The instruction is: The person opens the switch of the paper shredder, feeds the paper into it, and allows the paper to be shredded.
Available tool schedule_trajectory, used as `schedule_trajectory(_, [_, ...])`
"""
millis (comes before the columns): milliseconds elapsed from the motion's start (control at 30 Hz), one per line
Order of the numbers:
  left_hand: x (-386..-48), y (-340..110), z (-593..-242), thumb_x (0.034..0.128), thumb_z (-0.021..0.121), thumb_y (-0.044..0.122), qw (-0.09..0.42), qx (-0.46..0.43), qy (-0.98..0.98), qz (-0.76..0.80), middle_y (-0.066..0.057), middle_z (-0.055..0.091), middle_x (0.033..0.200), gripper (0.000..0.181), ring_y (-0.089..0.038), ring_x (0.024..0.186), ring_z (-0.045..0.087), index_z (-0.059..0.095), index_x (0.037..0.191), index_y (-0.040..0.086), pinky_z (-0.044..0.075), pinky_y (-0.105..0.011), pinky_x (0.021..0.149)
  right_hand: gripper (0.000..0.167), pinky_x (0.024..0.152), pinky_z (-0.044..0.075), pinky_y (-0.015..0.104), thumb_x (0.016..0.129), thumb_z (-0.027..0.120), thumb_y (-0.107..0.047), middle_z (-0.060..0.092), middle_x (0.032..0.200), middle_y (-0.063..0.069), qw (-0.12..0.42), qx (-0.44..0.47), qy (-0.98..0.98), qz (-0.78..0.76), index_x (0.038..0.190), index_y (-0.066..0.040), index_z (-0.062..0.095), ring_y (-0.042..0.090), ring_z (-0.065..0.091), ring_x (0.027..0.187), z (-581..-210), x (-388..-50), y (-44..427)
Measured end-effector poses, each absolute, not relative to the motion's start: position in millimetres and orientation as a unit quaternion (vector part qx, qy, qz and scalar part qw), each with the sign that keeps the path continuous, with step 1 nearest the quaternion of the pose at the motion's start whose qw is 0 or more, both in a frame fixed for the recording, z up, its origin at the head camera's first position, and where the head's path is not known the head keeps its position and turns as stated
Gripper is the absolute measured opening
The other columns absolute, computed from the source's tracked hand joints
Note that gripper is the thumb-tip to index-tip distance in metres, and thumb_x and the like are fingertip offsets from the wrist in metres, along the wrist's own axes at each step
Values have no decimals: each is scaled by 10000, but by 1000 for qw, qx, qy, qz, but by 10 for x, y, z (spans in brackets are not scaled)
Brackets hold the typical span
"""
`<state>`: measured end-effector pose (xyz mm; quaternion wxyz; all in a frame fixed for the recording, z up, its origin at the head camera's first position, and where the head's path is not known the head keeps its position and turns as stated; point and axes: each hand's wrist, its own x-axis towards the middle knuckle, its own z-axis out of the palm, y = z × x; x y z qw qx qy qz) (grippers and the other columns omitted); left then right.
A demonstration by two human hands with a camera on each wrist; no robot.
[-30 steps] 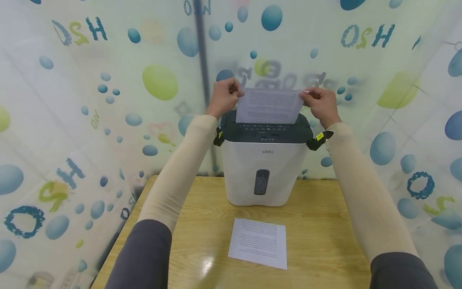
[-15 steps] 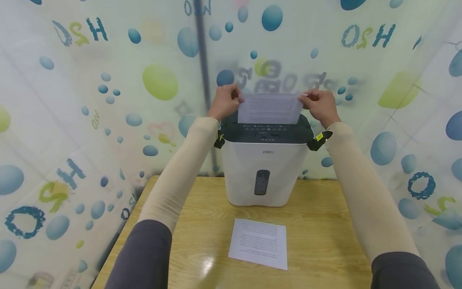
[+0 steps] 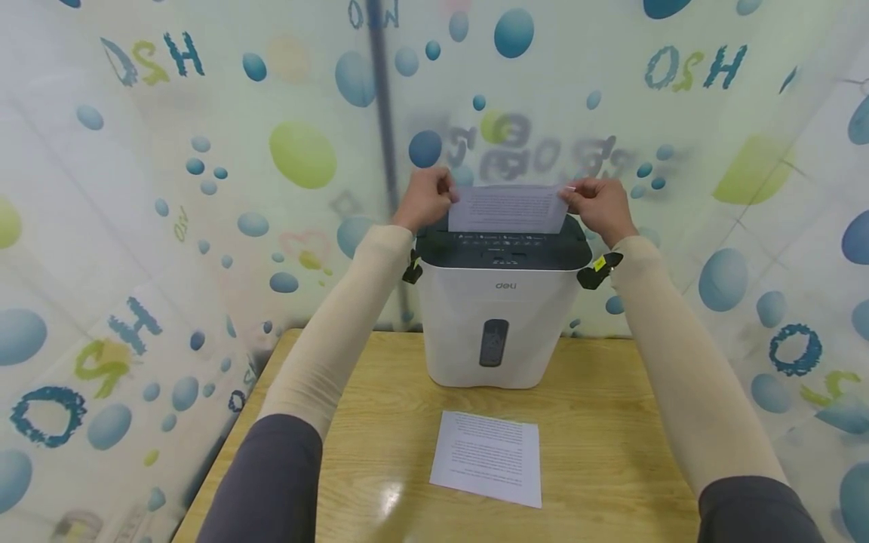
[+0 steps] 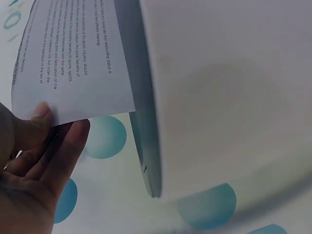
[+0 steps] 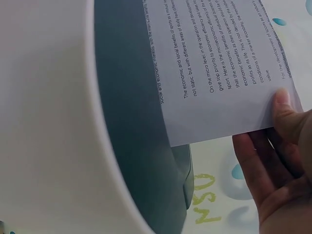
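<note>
A white paper shredder [image 3: 468, 317] with a dark top stands near the back of the wooden table. From its top slot rises a printed sheet of paper [image 3: 508, 210], its lower part hidden inside. My left hand [image 3: 426, 200] pinches the sheet's left edge near the upper corner, thumb on the printed face in the left wrist view. On the opposite edge my right hand [image 3: 600, 207] pinches the paper between thumb and fingers. Both hands are just above the shredder's dark top, at either side.
A second printed sheet [image 3: 486, 458] lies flat on the table [image 3: 380, 392] in front of the shredder. Close behind hangs a patterned curtain [image 3: 305, 234] with blue and green dots. Dark wrist mounts [image 3: 594, 275] sit close to the shredder's sides.
The sheet has sunk lower into the shredder's slot, so less of it shows. Both hands have moved down with it, still pinching its edges. The sheet on the table has stayed put.
</note>
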<state>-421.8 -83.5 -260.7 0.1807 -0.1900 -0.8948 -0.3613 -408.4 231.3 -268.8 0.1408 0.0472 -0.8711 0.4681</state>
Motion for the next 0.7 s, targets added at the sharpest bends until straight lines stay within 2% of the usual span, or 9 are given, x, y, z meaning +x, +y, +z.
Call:
schedule_trajectory(100, [-4227, -825, -2620, 911, 597, -35, 181, -192, -895, -360, -105, 659, 854, 91, -198, 768, 549, 603, 884, 51, 401, -266, 656, 435, 1021, 558, 388, 1000, 668, -343, 714, 1276, 128, 138, 45, -876, 460, 1320, -49, 686, 140, 757, 1004, -2695, -4067, 2317])
schedule_trajectory(200, [-4234, -818, -2629, 904, 582, -47, 181, -195, -896, -356, -113, 685, 872, 107, -201, 786, 589, 598, 873, 54, 401, -262, 654, 425, 933, 566, 311, 1001, 667, -346, 721, 1249, 129, 139, 40, -881, 451, 1306, -52, 695, 166, 744, 979, -2705, -4057, 2322])
schedule_trajectory(300, [-4233, -819, -2637, 890, 565, -63, 179, -196, -898, -351, -114, 693, 878, 124, -203, 811, 623, 598, 866, 55, 404, -267, 656, 409, 830, 513, 255, 1005, 662, -349, 728, 1178, 125, 138, 39, -887, 440, 1283, -51, 705, 190, 693, 933, -2723, -4056, 2329])
schedule_trajectory(367, [-4227, -822, -2645, 895, 581, -50, 173, -193, -902, -346, -105, 674, 862, 111, -208, 805, 609, 601, 864, 56, 411, -275, 663, 412, 818, 486, 255, 1008, 655, -361, 722, 1152, 127, 129, 37, -891, 435, 1274, -51, 705, 214, 664, 942, -2739, -4053, 2333])
schedule_trajectory(433, [-4220, -826, -2656, 907, 602, -31, 160, -190, -907, -341, -94, 652, 852, 93, -208, 796, 586, 612, 874, 56, 423, -287, 675, 413, 846, 497, 285, 1010, 649, -375, 718, 1162, 151, 119, 36, -895, 428, 1265, -55, 706, 244, 652, 970, -2758, -4050, 2340])
schedule_trajectory(567, [-4218, -836, -2680, 959, 631, 58, 128, -181, -918, -327, -100, 663, 912, 37, -223, 821, 578, 666, 966, 49, 479, -317, 735, 455, 1008, 533, 406, 1001, 647, -425, 698, 1268, 172, 89, 35, -901, 423, 1279, -68, 697, 290, 687, 1091, -2780, -4033, 2363])
schedule_trajectory(700, [-4203, -845, -2649, 987, 652, 165, 110, -168, -922, -331, -130, 716, 1084, 187, -248, 960, 659, 695, 1121, 42, 549, -372, 846, 473, 1110, 479, 485, 992, 655, -445, 670, 1325, 171, 71, 50, -900, 428, 1304, -90, 685, 320, 672, 1173, -2752, -4009, 2375])
